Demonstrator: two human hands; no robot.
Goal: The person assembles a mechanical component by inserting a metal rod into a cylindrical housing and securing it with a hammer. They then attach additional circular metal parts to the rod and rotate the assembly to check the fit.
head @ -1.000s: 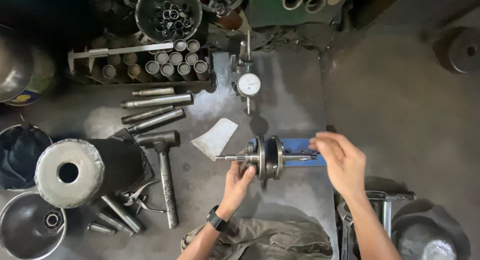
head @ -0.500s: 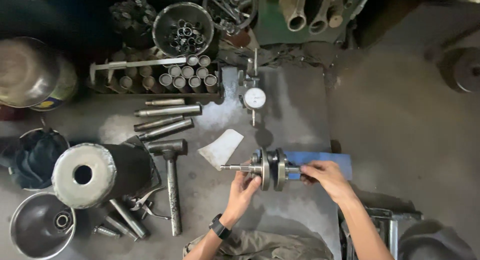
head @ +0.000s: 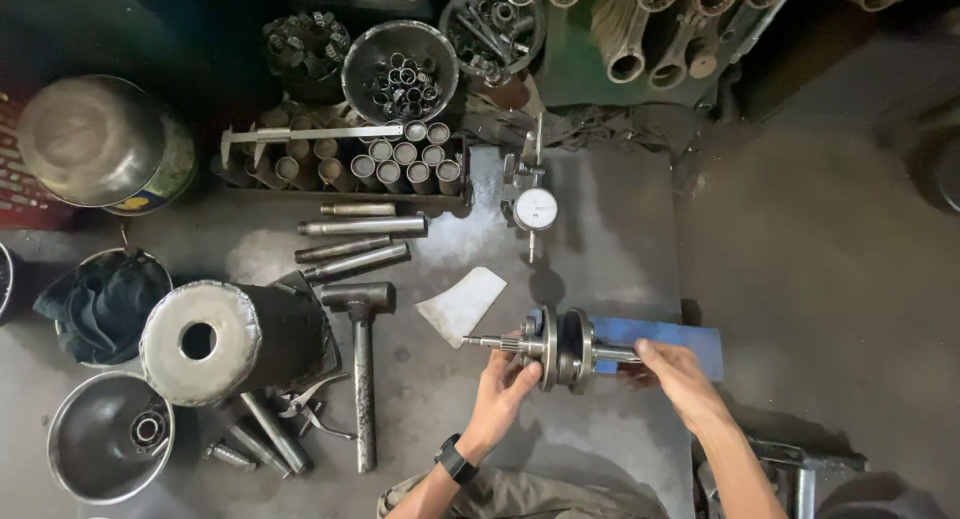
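The left hand (head: 505,384) cups the crankshaft (head: 562,348) from below, its grip closed around the disc's edge. The right hand (head: 678,374) pinches the shaft's right end. The crankshaft lies sideways above the bench (head: 600,239), beside a blue block (head: 665,335).

No true package, sign or electronic screen is to be seen. Two things come near the subject. A round white-faced dial gauge with a metal rim (head: 537,208) is set upright on the grey metal table (head: 600,249), just beyond a white wedge-shaped scrap of paper (head: 462,304) — its markings are too small to be made out. At the far left, a round tin with a green, yellow and blue printed band around its wall (head: 165,179) is placed under a domed steel lid (head: 90,139) — only a strip of the label is shown.
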